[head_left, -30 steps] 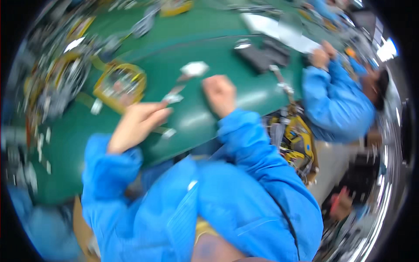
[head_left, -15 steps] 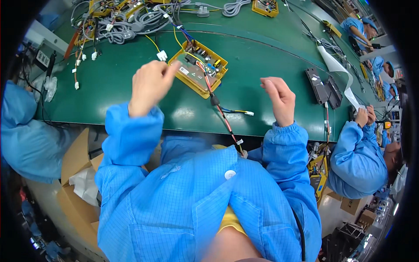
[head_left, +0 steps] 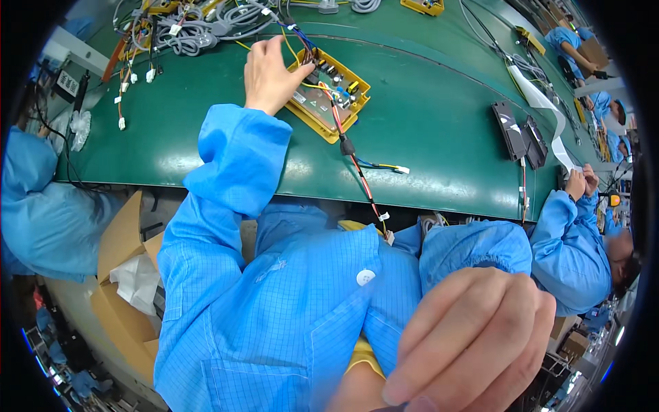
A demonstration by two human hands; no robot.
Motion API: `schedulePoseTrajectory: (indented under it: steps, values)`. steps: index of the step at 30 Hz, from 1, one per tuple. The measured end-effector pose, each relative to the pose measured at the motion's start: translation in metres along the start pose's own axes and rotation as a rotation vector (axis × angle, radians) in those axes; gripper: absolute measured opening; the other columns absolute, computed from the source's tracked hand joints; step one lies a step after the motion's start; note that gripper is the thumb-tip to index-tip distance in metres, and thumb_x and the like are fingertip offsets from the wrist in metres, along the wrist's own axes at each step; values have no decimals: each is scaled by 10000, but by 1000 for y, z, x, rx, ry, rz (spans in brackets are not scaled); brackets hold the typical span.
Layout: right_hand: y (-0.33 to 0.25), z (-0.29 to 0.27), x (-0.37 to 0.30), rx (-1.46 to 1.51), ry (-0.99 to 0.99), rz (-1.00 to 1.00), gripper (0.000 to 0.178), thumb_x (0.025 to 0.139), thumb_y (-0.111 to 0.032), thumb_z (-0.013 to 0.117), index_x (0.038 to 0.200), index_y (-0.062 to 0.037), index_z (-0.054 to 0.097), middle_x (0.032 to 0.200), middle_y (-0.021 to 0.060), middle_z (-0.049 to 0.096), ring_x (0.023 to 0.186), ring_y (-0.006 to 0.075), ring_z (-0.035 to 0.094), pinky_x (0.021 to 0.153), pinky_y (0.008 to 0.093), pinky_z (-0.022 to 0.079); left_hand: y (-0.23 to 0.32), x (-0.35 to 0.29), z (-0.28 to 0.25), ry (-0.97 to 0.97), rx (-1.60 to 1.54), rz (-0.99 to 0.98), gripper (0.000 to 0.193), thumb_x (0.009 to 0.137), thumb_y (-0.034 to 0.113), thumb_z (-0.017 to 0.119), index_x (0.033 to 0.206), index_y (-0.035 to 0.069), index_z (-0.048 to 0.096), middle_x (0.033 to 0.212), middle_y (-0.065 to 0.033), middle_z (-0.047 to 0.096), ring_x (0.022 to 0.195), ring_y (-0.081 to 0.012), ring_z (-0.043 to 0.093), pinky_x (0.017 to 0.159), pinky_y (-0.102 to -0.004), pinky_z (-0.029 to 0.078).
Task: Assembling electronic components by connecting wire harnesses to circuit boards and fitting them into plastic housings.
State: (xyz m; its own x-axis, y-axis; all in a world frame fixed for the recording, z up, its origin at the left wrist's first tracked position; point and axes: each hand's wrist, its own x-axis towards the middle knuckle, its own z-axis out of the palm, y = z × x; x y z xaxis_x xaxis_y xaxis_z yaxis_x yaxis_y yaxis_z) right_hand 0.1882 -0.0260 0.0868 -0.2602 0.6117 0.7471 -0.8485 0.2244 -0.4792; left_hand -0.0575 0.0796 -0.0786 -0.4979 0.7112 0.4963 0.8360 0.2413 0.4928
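Note:
On the green bench, a yellow tray [head_left: 362, 103] holds a circuit board [head_left: 312, 103] with a metal plate, small parts and wires. My left hand [head_left: 269, 77] is at the tray's upper left corner. Its fingers are stretched and apart from the thumb, which lies against the wires there. A red-and-black cable [head_left: 357, 175] with a black ferrite lump [head_left: 347, 145] runs from the board over the bench's near edge. My right hand [head_left: 473, 336] is raised close to the camera, away from the bench, with fingers curled together. What it may hold is hidden.
Grey power cords [head_left: 195, 34] and wired boards lie heaped at the far left. Two black plastic pieces [head_left: 518, 134] and a white strip [head_left: 542, 103] are on the right. A co-worker [head_left: 570, 240] sits at right; an open carton [head_left: 123, 295] stands on the floor at left.
My left hand has moved away and to the right, onto the tray's corner. My right hand has left its place above the bench edge and come up close to the camera, its fingers curled.

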Motion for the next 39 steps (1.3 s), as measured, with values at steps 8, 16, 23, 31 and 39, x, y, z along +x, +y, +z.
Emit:
schedulePoseTrajectory:
  steps: [8, 16, 23, 31, 39]
  values:
    - [-22, -33, 16, 237, -297, 250, 39, 749, 10, 670, 762, -13, 640, 875, 126, 619, 767, 226, 595, 577, 270, 490, 17, -4, -20, -406, -131, 29, 562, 761, 351, 664, 1211, 40, 533, 1123, -155, 553, 1065, -322, 534, 910, -389, 420]
    - [36, -104, 50, -858, -581, 43, 234, 725, 52, 610, 943, -28, 636, 983, 132, 599, 856, 231, 595, 701, 321, 500, 10, -33, -29, -647, -631, 21, 427, 712, -65, 427, 1074, 30, 633, 943, -167, 670, 874, -256, 650, 805, -315, 489]
    - [163, -191, 66, -1477, -1163, -128, 526, 690, 19, 618, 1165, -205, 587, 1213, 93, 511, 1129, 256, 486, 886, 372, 445, 2, -22, -43, -596, -524, -29, 350, 733, -63, 416, 961, 11, 671, 853, -102, 682, 811, -178, 652, 776, -289, 504]
    - [214, -193, 78, -1552, -1279, -373, 520, 716, -77, 657, 1192, -262, 556, 1209, 90, 500, 1112, 268, 499, 861, 362, 452, -29, 2, -48, -107, 437, -87, 228, 731, 101, 532, 895, 66, 687, 1041, -147, 615, 1019, -319, 555, 877, -405, 437]
    - [223, -197, 54, -1388, -711, -492, 211, 664, -262, 749, 838, -165, 679, 1067, 74, 561, 1038, 263, 538, 784, 372, 454, 63, -54, -15, 251, 115, 83, 604, 700, 363, 708, 1084, -79, 561, 1345, -276, 297, 1267, -457, 243, 1031, -497, 257]
